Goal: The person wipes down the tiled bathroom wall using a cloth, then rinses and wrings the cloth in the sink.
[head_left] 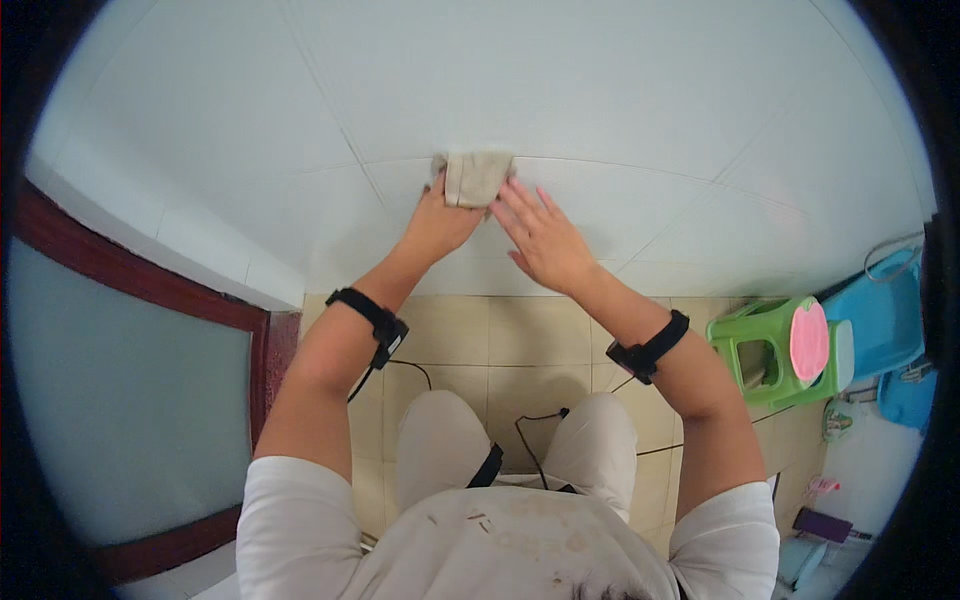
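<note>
A folded beige cloth (478, 178) lies against the white tiled wall (600, 90) in front of me, near a horizontal tile joint. My left hand (443, 222) is pressed to the cloth from below, its fingers partly hidden under the folds. Just to the right, my right hand (545, 238) reaches up with its fingers stretched out flat, the fingertips at the cloth's right edge. A black strap with a small device (385, 330) sits on my left forearm, and another strap (650, 348) is on my right.
A framed door with a frosted panel (130, 370) stands at the left. Green stools (765, 350), one with a pink seat, and blue basins (880, 310) are at the right. Beige floor tiles (530, 330) lie below, and thin black cables (520, 430) hang near my legs.
</note>
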`<move>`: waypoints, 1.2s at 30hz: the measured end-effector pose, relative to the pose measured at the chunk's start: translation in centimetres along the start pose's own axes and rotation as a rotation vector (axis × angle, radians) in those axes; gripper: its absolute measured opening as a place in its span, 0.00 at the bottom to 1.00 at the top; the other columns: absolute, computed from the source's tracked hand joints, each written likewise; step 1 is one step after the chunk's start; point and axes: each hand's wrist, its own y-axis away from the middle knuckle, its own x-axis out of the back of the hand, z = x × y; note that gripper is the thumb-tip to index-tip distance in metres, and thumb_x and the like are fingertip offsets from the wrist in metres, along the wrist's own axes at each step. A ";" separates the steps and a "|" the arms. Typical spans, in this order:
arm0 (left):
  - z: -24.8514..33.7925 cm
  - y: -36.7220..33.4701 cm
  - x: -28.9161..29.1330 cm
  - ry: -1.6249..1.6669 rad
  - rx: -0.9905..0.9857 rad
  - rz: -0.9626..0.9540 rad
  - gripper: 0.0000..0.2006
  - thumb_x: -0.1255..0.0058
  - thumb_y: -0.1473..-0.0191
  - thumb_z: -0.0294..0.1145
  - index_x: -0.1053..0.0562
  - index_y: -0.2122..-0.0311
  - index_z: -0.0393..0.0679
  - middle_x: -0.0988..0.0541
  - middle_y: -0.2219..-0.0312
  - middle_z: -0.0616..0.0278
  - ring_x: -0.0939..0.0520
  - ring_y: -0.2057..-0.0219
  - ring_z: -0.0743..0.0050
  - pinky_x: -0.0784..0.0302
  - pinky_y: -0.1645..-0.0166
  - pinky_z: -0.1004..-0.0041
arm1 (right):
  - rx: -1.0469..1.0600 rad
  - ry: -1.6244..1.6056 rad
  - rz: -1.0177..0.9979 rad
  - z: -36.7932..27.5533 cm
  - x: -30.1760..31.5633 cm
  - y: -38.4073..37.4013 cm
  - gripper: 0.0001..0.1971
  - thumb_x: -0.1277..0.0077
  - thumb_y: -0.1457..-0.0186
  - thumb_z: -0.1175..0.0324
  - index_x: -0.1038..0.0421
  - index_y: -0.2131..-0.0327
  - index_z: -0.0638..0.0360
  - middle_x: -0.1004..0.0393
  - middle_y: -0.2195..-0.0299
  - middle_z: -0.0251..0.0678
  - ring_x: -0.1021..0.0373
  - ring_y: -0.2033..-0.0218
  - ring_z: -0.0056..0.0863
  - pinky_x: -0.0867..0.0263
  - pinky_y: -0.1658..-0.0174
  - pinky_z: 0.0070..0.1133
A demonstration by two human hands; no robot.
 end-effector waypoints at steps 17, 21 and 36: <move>10.4 14.2 -13.6 1.812 1.165 0.236 0.22 0.64 0.61 0.20 0.36 0.55 0.39 0.31 0.61 0.61 0.31 0.61 0.71 0.37 0.55 0.76 | -0.913 -0.713 0.095 -4.8 -13.2 14.0 0.13 0.55 0.52 0.65 0.33 0.63 0.61 0.30 0.66 0.45 0.33 0.65 0.39 0.38 0.61 0.23; 12.0 14.9 -12.3 1.956 1.419 0.226 0.20 0.65 0.58 0.25 0.36 0.55 0.38 0.31 0.62 0.62 0.31 0.61 0.74 0.37 0.56 0.77 | -1.017 -0.919 0.001 -6.3 -16.0 16.6 0.13 0.56 0.51 0.66 0.33 0.63 0.63 0.29 0.68 0.45 0.32 0.66 0.37 0.37 0.63 0.22; 12.5 17.5 -13.5 1.814 1.550 0.202 0.13 0.64 0.52 0.25 0.35 0.59 0.40 0.30 0.66 0.62 0.30 0.65 0.75 0.33 0.61 0.76 | -0.988 -1.267 -0.171 -7.6 -19.9 19.2 0.20 0.67 0.45 0.55 0.36 0.62 0.65 0.31 0.68 0.34 0.35 0.66 0.21 0.40 0.60 0.19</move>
